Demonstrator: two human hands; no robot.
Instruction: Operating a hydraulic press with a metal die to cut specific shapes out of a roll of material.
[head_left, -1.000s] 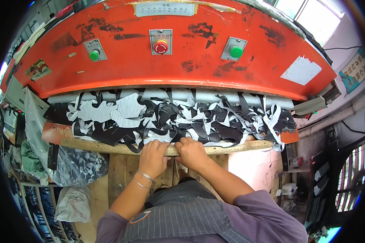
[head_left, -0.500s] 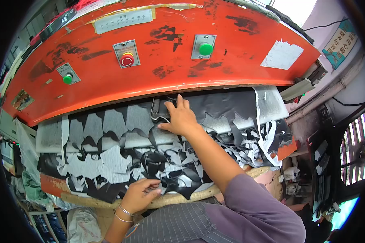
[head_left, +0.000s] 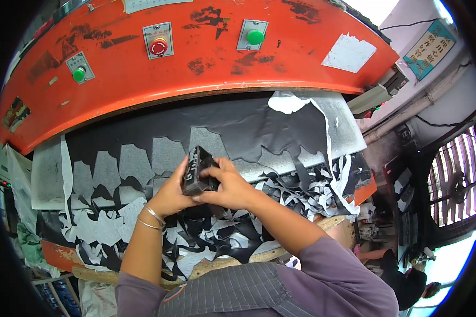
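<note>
My left hand (head_left: 169,191) and my right hand (head_left: 229,185) are closed around a dark metal cutting die (head_left: 193,174), lifted above the near side of the cutting board. The die is tilted, with one marked side wall showing. My right thumb reaches over its open inside; some of the fingers are hidden. Beneath and beyond lies a black leather-like sheet (head_left: 164,119) with a row of shaped gaps along its near edge, where a grey surface shows. The pale cutting board (head_left: 346,124) shows beside the sheet.
A red press beam (head_left: 206,68) spans the far side, bearing a red button (head_left: 158,46) and two green buttons, one of them the right green button (head_left: 255,37). Black and grey scraps (head_left: 301,193) pile along the board's near side. Another person (head_left: 402,280) is at lower right.
My right hand has drawn back from beneath the beam, bringing the die toward me. My left hand has risen from the scraps to grip it too. The view has shifted slightly.
</note>
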